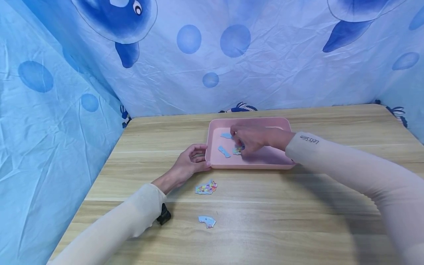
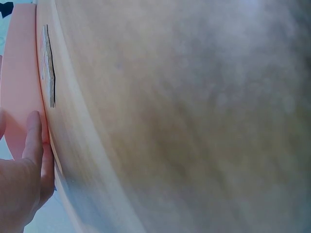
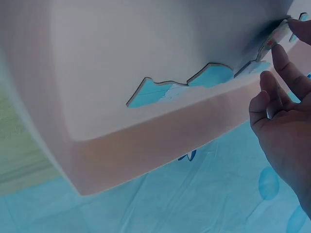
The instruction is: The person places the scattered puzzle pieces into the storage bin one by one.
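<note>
Right hand [image 1: 250, 140] pinched colourful piece [image 1: 236, 151] in tray [image 1: 251, 166], left of centre; left hand [image 1: 186, 164] lay relaxed against tray's left side.

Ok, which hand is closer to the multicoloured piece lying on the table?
Left. The left hand touches the pink tray, just beyond and left of the multicoloured piece; the right hand is farther, in the tray, pinching another piece.
</note>
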### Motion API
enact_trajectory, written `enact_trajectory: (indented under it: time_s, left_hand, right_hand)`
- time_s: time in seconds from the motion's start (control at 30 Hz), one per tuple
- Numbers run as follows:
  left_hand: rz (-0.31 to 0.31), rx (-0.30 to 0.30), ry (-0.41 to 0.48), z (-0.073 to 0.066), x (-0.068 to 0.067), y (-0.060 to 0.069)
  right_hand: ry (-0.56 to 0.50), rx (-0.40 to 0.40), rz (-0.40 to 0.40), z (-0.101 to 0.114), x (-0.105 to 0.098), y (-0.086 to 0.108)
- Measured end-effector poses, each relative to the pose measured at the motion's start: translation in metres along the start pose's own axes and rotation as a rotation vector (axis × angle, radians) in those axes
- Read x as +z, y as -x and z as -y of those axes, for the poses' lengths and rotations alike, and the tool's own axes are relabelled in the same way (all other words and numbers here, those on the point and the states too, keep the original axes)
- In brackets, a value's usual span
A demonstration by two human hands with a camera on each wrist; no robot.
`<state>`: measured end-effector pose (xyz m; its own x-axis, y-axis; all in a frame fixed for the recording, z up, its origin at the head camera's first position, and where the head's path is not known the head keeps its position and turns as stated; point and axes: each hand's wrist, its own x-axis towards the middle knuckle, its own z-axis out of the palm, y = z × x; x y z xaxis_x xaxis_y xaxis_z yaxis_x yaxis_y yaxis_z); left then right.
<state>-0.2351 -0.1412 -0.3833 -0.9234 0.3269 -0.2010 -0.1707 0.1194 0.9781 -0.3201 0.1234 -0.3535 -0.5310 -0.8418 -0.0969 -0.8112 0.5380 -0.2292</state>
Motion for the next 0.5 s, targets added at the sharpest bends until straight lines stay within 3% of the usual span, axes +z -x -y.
enact_trajectory:
  time_s: [0.3,0.5]
  left_hand:
    - [0.005,-0.002,0.002,-0.0001,-0.0003,0.0001]
    - [0.008,-0.001,0.002,0.0004,-0.0003,-0.0002]
  right_hand:
    - [0.011,-0.009,-0.013,0.0009,-0.0001,0.0011]
    - [0.063,-0.062,-0.032,0.0011,-0.0056,-0.0020]
